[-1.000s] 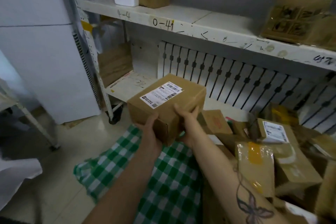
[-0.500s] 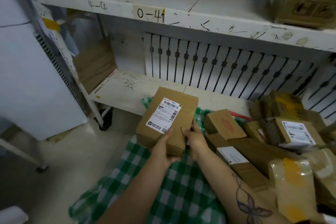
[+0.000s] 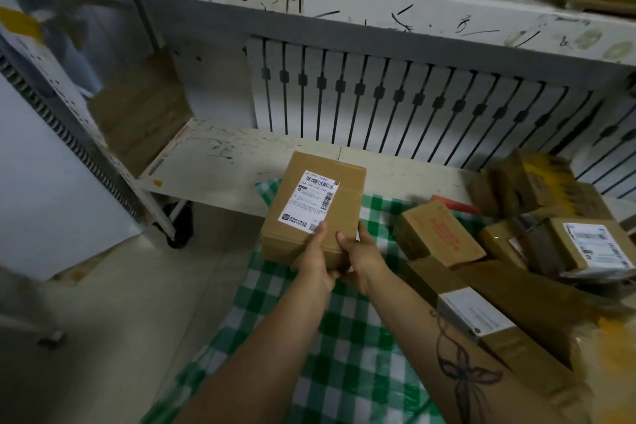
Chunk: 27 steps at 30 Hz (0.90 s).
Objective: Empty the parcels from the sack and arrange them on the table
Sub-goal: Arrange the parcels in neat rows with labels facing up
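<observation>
A brown cardboard parcel [image 3: 339, 203] with a white shipping label on top is held out in front of me at the front edge of the low white shelf [image 3: 213, 162]. My left hand [image 3: 315, 260] grips its near left corner, thumb on the label's edge. My right hand [image 3: 361, 251] grips the near right corner. Below lies the green-and-white checked sack [image 3: 330, 337], spread flat on the floor. A heap of several more brown parcels [image 3: 444, 234] lies on the sack's right side.
An upper shelf board [image 3: 378, 0] marked "0-41" and "4-4" overhangs the low shelf. A ribbed white panel [image 3: 413, 103] stands at the back. A flattened brown carton [image 3: 137, 113] leans at the shelf's left end. A white cabinet [image 3: 51, 189] stands to the left.
Both hands have carried the parcel forward and down toward the low shelf, tipping its label to face up. My view has moved closer to the shelf.
</observation>
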Available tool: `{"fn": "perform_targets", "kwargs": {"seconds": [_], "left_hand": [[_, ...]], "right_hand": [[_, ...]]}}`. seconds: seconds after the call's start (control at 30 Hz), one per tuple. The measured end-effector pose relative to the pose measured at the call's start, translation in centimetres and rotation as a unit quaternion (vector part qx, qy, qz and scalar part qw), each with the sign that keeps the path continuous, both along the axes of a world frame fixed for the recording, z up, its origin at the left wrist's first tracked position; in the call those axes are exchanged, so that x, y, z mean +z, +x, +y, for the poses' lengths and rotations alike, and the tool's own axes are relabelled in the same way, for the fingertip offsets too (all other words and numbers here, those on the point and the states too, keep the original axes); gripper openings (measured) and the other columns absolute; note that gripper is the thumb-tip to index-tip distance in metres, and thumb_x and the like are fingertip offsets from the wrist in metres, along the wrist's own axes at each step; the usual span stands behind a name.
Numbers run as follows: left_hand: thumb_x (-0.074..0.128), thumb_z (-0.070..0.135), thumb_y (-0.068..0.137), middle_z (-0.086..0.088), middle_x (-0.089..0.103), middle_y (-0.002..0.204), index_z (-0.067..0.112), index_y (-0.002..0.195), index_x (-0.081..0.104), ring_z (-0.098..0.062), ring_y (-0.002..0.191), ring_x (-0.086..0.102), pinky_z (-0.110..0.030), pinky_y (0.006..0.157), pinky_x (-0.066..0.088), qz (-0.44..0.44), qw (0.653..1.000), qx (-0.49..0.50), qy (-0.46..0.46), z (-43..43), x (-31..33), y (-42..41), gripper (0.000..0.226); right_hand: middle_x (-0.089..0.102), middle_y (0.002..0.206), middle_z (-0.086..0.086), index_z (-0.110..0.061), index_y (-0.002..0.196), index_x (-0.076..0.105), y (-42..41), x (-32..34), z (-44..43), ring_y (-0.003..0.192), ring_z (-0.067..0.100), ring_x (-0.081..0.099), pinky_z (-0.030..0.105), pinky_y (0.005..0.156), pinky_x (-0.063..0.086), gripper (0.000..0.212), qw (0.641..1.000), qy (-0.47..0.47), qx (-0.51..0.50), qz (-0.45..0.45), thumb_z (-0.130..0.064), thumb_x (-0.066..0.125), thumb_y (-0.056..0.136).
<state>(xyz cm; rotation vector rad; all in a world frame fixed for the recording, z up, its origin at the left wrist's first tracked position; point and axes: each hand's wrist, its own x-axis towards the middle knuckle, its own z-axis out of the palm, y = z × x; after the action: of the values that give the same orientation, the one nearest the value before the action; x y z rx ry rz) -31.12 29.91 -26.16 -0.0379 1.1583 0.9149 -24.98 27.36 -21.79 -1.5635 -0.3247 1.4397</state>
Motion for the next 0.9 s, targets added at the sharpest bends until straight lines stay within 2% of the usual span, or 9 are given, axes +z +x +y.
{"fn": "perform_targets", "kwargs": {"seconds": [0.1, 0.2, 0.33, 0.47, 0.6, 0.67, 0.73, 0.8, 0.9], "left_hand": [[0.082, 0.035, 0.065, -0.018, 0.059, 0.123, 0.012, 0.130, 0.040, -0.040, 0.104, 0.061, -0.055, 0.079, 0.052, 0.006, 1.000, 0.000, 0.003, 0.7, -0.2, -0.2, 0.081], [0.079, 0.035, 0.071, -0.019, 0.059, 0.123, 0.009, 0.132, 0.039, -0.041, 0.106, 0.060, -0.061, 0.089, 0.047, 0.009, 1.000, -0.012, -0.008, 1.1, -0.7, -0.6, 0.078], [0.067, 0.033, 0.084, -0.020, 0.056, 0.125, 0.008, 0.133, 0.039, -0.040, 0.110, 0.058, -0.057, 0.091, 0.048, 0.030, 0.999, -0.028, -0.018, 1.2, -1.0, -0.7, 0.062], [0.059, 0.030, 0.091, -0.020, 0.056, 0.124, 0.007, 0.130, 0.041, -0.040, 0.112, 0.057, -0.055, 0.093, 0.048, 0.035, 0.998, -0.046, -0.025, 1.0, -0.7, -0.5, 0.049], [0.059, 0.025, 0.092, -0.019, 0.057, 0.122, 0.009, 0.131, 0.044, -0.037, 0.104, 0.057, -0.056, 0.092, 0.048, 0.055, 0.998, -0.029, -0.025, 0.3, -0.2, 0.0, 0.045], [0.062, 0.023, 0.089, -0.017, 0.058, 0.123, 0.008, 0.130, 0.045, -0.035, 0.102, 0.059, -0.053, 0.093, 0.049, 0.099, 0.995, -0.017, -0.022, -0.1, 0.3, 0.7, 0.047], [0.063, 0.023, 0.084, -0.017, 0.054, 0.129, 0.005, 0.132, 0.041, -0.036, 0.109, 0.057, -0.049, 0.094, 0.049, 0.171, 0.985, -0.011, -0.028, -0.5, 1.1, 1.5, 0.057], [0.061, 0.025, 0.083, -0.019, 0.038, 0.141, 0.004, 0.141, 0.026, -0.036, 0.123, 0.045, -0.046, 0.100, 0.043, 0.265, 0.963, -0.041, -0.027, -0.7, 2.3, 2.2, 0.071], [0.061, 0.028, 0.084, -0.015, 0.011, 0.154, 0.013, 0.150, 0.004, -0.037, 0.137, 0.025, -0.048, 0.111, 0.029, 0.370, 0.922, -0.097, 0.059, -1.5, 4.4, 3.3, 0.088]], "right_hand": [[0.054, 0.131, 0.006, -0.029, 0.142, 0.034, -0.4, -0.5, 0.5, 0.108, 0.026, 0.052, 0.043, 0.088, 0.048, 0.051, 1.000, 0.015, 0.001, 0.000, -0.009, 0.048, 0.097], [0.052, 0.134, 0.007, -0.027, 0.143, 0.034, -0.6, -1.1, 0.7, 0.118, 0.031, 0.050, 0.044, 0.089, 0.048, 0.052, 1.000, 0.011, 0.012, -0.007, -0.011, 0.049, 0.096], [0.050, 0.137, 0.011, -0.020, 0.144, 0.032, -0.2, -2.0, 0.0, 0.119, 0.029, 0.050, 0.042, 0.095, 0.045, 0.051, 1.000, 0.017, 0.009, 0.006, -0.006, 0.045, 0.097], [0.049, 0.138, 0.012, -0.016, 0.145, 0.030, 0.2, -2.1, -0.3, 0.107, 0.022, 0.049, 0.038, 0.093, 0.043, 0.050, 1.000, 0.018, 0.012, 0.003, -0.004, 0.043, 0.098], [0.044, 0.143, 0.011, -0.011, 0.147, 0.028, 0.9, -1.6, -0.6, 0.126, 0.026, 0.045, 0.030, 0.088, 0.036, 0.052, 0.996, -0.036, 0.048, -0.066, -0.010, 0.047, 0.098], [0.044, 0.144, 0.013, -0.009, 0.145, 0.031, 1.5, -1.5, -0.5, 0.130, 0.028, 0.043, 0.030, 0.090, 0.037, 0.051, 0.993, -0.048, 0.053, -0.091, -0.012, 0.048, 0.098], [0.044, 0.143, 0.013, -0.009, 0.144, 0.034, 2.1, -1.3, -0.7, 0.129, 0.028, 0.043, 0.033, 0.098, 0.038, 0.049, 0.990, -0.054, 0.062, -0.115, -0.014, 0.050, 0.097], [0.044, 0.143, 0.014, -0.009, 0.143, 0.036, 2.6, -1.3, -0.3, 0.128, 0.028, 0.044, 0.035, 0.102, 0.038, 0.049, 0.987, -0.055, 0.061, -0.135, -0.013, 0.050, 0.096], [0.047, 0.139, 0.015, -0.007, 0.141, 0.038, 3.7, 0.1, 0.0, 0.116, 0.026, 0.049, 0.033, 0.092, 0.040, 0.048, 0.984, -0.051, 0.059, -0.158, -0.009, 0.050, 0.095]]}}
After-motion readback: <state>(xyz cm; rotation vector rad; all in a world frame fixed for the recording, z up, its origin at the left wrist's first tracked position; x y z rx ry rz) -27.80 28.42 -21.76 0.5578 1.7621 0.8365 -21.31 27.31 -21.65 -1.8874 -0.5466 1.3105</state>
